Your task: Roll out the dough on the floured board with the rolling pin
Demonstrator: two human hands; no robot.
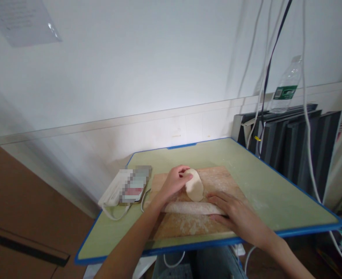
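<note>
A flat oval of pale dough is over the floured wooden board. My left hand pinches its upper left edge between thumb and fingers. Nearer to me, a flour-dusted rolling pin lies across the board from left to right. My right hand is closed over the pin's right end, with the fingers on its far side and the thumb on the near side. The pin's left end is partly behind my left forearm, and the dough sits just beyond the pin.
The green table has a blue rim. On its left lie a white power strip with a cord and a pixelated device. Dark panels stand to the right, topped by a plastic bottle. Cables hang there.
</note>
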